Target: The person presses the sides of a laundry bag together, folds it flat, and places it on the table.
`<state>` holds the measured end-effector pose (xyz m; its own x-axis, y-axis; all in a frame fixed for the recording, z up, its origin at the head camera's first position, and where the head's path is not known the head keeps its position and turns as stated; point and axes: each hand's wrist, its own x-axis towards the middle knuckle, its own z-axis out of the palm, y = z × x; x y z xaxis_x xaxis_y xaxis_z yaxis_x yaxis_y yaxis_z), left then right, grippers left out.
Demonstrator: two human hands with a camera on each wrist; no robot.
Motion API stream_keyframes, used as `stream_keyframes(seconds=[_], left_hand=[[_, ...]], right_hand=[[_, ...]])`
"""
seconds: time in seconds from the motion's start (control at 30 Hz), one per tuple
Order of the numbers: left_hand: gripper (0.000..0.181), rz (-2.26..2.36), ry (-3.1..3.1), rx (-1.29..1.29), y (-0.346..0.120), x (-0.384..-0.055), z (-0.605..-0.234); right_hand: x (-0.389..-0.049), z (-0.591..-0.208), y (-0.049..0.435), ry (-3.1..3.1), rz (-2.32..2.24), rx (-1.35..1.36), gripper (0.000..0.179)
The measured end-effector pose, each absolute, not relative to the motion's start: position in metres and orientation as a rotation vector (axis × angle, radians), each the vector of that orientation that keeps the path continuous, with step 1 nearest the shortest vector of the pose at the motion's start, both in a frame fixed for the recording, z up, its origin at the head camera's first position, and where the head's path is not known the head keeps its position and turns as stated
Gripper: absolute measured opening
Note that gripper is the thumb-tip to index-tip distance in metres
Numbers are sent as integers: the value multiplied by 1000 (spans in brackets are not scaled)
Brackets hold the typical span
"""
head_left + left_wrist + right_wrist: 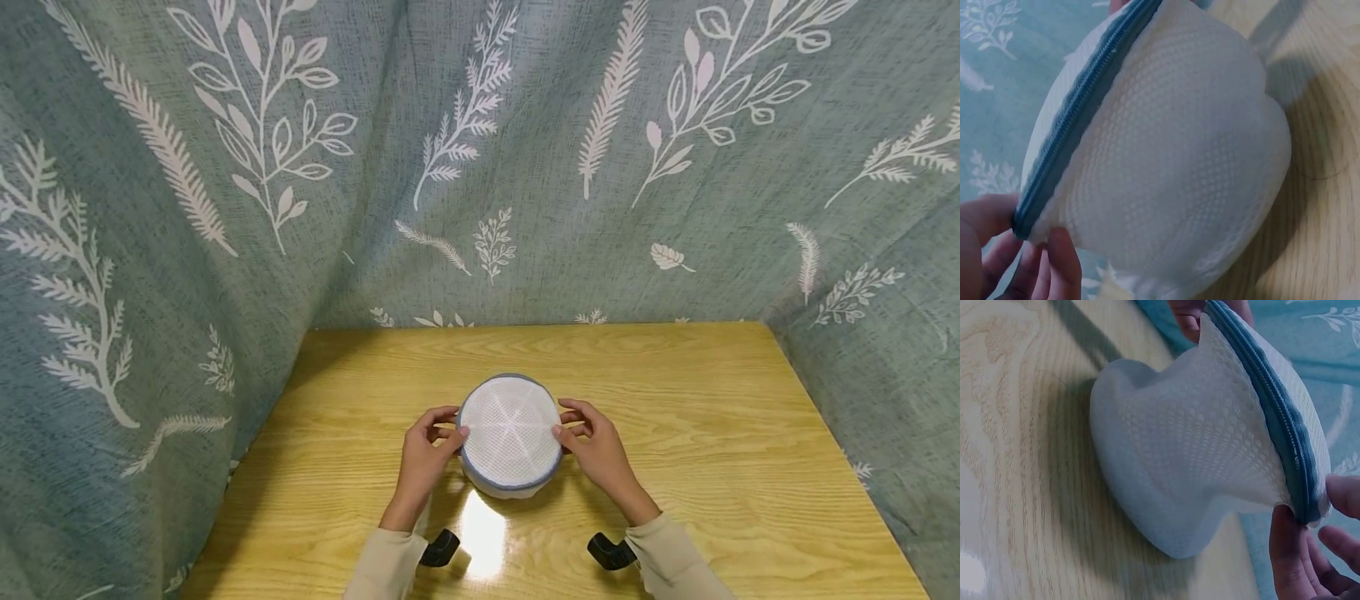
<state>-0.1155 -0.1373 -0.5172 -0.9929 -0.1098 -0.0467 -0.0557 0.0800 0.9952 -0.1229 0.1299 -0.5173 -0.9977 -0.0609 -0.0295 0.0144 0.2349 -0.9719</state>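
A round white mesh laundry bag (512, 433) with a blue zipper band (1088, 94) around its top stands on the table between both hands. My left hand (427, 454) pinches the rim on the left side, thumb on top and fingers below the band. On the opposite side my right hand (597, 446) pinches the rim in the same way. The zipper looks closed along the stretch seen in the wrist views. Below the band the mesh body (1166, 444) sags and folds inward, its lower part close over the wood.
The wooden table (712, 467) extends around the bag, with a bright light reflection in front of it. Leaf-patterned blue-green curtains (525, 167) hang behind and along both sides. Black wrist devices (440, 548) sit by the beige sleeves (675, 558).
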Motion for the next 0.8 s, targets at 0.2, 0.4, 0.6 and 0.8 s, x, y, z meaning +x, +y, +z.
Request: stream_keyframes(seconds=[0.2, 0.4, 0.6, 0.8], left_hand=[[35, -2082, -2277, 236, -135, -116, -518], [31, -2030, -2299, 313, -133, -117, -524], [30, -1991, -2342, 368, -134, -118, -534], [30, -1978, -2361, 361, -135, -118, -542]], right_hand=[[-126, -520, 127, 2421, -1903, -19, 36], [-128, -524, 123, 2438, -1885, 13, 32], [-131, -529, 118, 2439, -1878, 49, 29], [-133, -537, 115, 2474, -1830, 61, 28]])
